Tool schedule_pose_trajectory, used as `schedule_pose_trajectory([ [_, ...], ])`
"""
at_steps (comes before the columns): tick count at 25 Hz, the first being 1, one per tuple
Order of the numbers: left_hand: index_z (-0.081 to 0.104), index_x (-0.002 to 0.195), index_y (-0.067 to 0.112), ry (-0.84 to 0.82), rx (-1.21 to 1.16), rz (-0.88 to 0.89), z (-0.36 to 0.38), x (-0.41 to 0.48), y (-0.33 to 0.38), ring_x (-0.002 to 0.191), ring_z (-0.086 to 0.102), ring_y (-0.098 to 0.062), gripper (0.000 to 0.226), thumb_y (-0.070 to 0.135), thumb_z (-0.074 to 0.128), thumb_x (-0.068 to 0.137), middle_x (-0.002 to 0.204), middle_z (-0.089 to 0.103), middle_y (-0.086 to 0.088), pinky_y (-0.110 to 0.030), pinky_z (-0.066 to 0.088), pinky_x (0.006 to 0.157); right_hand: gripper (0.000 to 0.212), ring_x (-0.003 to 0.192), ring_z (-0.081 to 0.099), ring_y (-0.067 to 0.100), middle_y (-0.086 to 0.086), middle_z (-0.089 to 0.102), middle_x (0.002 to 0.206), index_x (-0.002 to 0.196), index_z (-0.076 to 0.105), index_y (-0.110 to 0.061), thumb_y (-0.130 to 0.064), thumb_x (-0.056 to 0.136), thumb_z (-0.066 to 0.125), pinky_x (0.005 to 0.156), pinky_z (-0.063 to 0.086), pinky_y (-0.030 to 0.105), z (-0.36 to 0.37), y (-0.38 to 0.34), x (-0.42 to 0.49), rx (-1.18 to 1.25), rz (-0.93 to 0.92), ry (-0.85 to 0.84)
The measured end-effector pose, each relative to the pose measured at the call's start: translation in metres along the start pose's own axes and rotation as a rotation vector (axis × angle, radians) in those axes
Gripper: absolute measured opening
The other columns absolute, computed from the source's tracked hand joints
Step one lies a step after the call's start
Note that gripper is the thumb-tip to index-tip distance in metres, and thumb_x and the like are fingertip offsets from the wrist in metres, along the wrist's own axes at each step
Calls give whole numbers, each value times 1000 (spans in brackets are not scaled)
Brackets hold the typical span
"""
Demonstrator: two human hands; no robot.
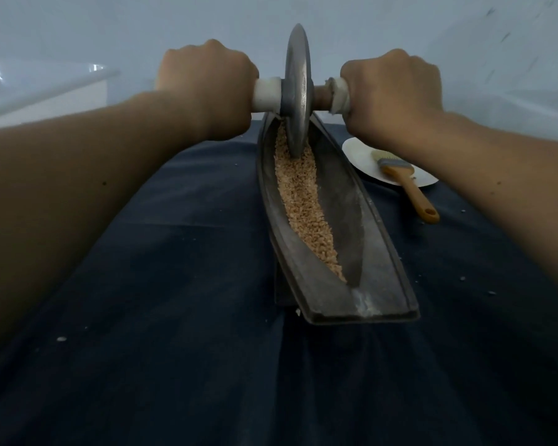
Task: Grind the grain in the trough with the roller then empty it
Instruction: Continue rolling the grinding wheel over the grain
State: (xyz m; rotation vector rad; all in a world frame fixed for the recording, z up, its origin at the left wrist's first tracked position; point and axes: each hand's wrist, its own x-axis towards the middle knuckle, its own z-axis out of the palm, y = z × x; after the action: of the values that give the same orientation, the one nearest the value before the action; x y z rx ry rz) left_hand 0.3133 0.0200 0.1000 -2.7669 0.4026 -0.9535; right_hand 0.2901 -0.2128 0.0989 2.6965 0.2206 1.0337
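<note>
I see a bench (174, 284) covered all over by a dark blue cloth (464, 349). The long metal trough (377, 262) stands on it a little right of the middle, running from the far edge towards me. Just right of the trough, near the far edge, lies a white plate (361, 156). A yellow-handled brush (411, 193) rests with its bristle end on the plate and its handle tip on the cloth. Pale crumbs (61, 338) lie scattered on the cloth.
</note>
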Motion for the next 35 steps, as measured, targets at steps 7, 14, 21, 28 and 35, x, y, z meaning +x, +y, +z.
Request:
schedule_pose_trajectory([
  [7, 65, 92, 23, -1, 8, -21, -2, -25, 7, 53, 36, -22, 11, 23, 62, 81, 67, 41, -2, -31, 29, 52, 22, 62, 44, 28, 2, 40, 64, 78, 49, -23, -6, 75, 64, 53, 18, 27, -2, -4, -15, -35, -13, 12],
  [14, 63, 93, 26, -45, -13, -8, -26, -59, 16, 62, 45, -25, 8, 27, 59, 85, 72, 44, -2, -35, 36, 56, 9, 61, 46, 28, 4, 55, 70, 87, 63, -23, -20, 80, 66, 48, 19, 25, -21, -11, -44, -61, -6, -51],
  [21, 59, 87, 31, -53, -19, -26, -55, -100, 25, 63, 51, -26, 6, 26, 59, 83, 70, 44, 3, -34, 34, 56, 10, 65, 60, 29, 0, 62, 71, 83, 60, -26, -29, 79, 68, 51, 29, 29, -58, -16, -81, -36, -16, -63],
  [28, 55, 86, 32, -118, -22, -16, -84, -122, 28, 52, 35, -15, 7, 27, 60, 84, 65, 38, 7, -31, 28, 51, 17, 65, 53, 23, -8, 51, 66, 86, 54, -30, -21, 78, 65, 60, 29, 33, -86, -17, -105, 5, 0, -149],
  [35, 58, 88, 32, -107, -2, 14, -87, -119, 28, 50, 32, -14, 8, 27, 60, 83, 66, 40, 6, -29, 22, 47, 23, 61, 50, 22, -7, 54, 65, 88, 58, -30, -15, 71, 57, 55, 24, 31, -85, -16, -110, -8, 19, -127],
])
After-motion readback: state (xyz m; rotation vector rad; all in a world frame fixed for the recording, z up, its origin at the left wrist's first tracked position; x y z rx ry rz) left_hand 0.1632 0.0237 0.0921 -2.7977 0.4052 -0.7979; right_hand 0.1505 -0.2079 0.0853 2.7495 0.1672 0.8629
